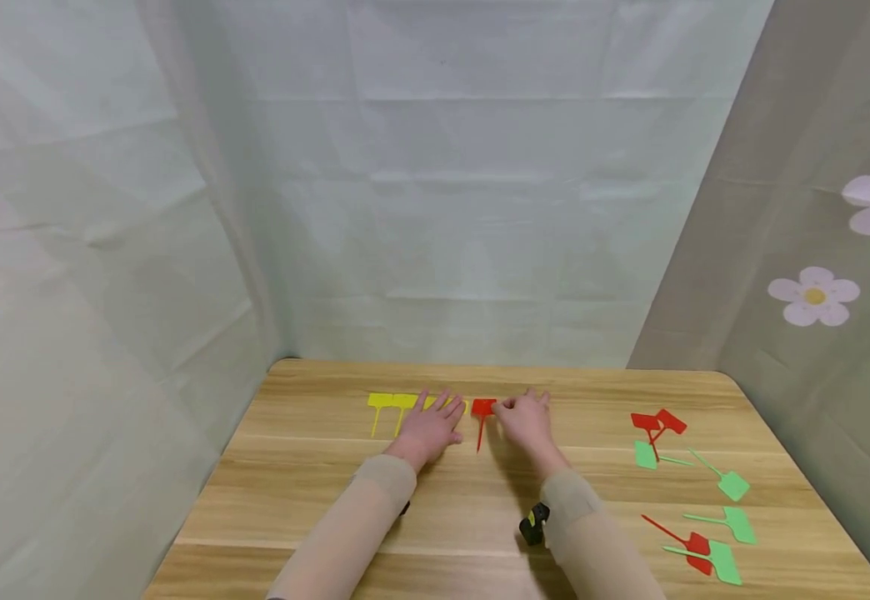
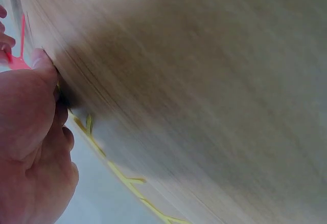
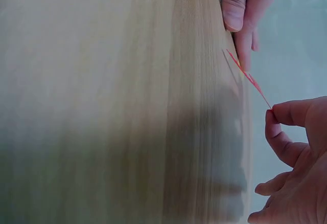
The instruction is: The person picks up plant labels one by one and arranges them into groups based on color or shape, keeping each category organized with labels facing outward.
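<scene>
A red T-shaped plant label [image 1: 483,407] is pinched at its head's right edge between thumb and forefinger of my right hand [image 1: 527,421]. In the right wrist view the red label [image 3: 251,79] tilts, its head raised toward the fingertips. My left hand [image 1: 429,428] lies with spread fingers over a row of yellow plant labels [image 1: 380,400], just left of the red one. Those yellow labels stand side by side, stems toward me, and the hand partly hides some of them. Yellow stems [image 2: 135,180] also show beside the left hand in its wrist view.
On the right of the wooden table [image 1: 292,492] lie loose red labels [image 1: 672,421] and several green labels [image 1: 733,486], some overlapping. Pale cloth [image 1: 480,208] hangs behind the table's far edge, and a flowered cloth [image 1: 813,296] hangs at the right.
</scene>
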